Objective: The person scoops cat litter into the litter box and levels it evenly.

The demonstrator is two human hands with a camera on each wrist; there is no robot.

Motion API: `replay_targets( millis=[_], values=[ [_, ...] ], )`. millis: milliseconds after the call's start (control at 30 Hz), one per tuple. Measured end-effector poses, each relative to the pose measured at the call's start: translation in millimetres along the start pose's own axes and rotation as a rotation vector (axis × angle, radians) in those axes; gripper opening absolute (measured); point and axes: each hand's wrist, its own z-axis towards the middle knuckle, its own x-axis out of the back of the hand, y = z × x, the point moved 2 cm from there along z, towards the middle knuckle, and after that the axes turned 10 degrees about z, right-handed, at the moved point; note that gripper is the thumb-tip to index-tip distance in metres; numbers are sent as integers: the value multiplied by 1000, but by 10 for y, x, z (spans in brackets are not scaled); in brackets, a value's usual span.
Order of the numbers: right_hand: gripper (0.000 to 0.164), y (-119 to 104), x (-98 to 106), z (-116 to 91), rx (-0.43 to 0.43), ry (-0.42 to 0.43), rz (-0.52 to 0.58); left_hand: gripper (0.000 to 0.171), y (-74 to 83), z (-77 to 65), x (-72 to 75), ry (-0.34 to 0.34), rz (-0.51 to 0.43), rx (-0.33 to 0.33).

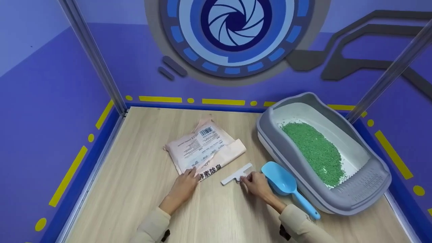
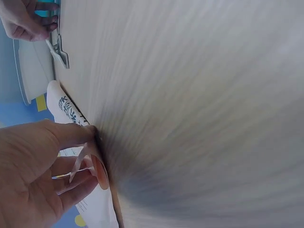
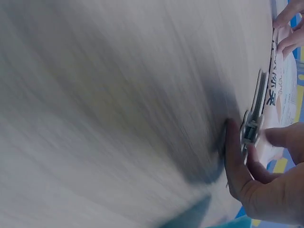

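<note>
A pale pink printed bag lies on the wooden table with its near edge folded over. My left hand pinches the bag's near left corner; in the left wrist view thumb and fingers sit on either side of the folded film. To the right of the bag lies a white bag clip with a long straight bar and a metal grip. With thumb and fingers, my right hand holds that grip, and the right wrist view shows the metal part of the clip between them.
A blue scoop lies beside my right hand, against a grey litter box. Green pellets cover part of the box floor. Painted walls and metal posts bound the wooden table.
</note>
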Motion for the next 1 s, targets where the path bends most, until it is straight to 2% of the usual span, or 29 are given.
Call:
replay_targets(
  millis=[133,233,433,633,767,867,1000],
  values=[
    [35,34,-25,55,-35,-31,8,21,1,-7,8,-10,-19,7],
    [30,61,-40,96,-113,-37,102,21,-3,-14,1,-30,-28,5],
    [22,62,-58,147,-275,-52,330,22,-27,-9,-11,-28,-34,0],
    [17,30,-123,137,-310,-55,467,23,-38,17,-24,-27,-38,0],
    [14,8,-154,135,-318,2,564,25,-38,28,-46,-9,-34,-3],
    [26,4,-187,151,-370,41,705,27,-39,12,-50,-12,-54,-7],
    [52,-12,-234,197,-478,10,837,28,-65,-17,-47,-23,-78,13]
  ],
)
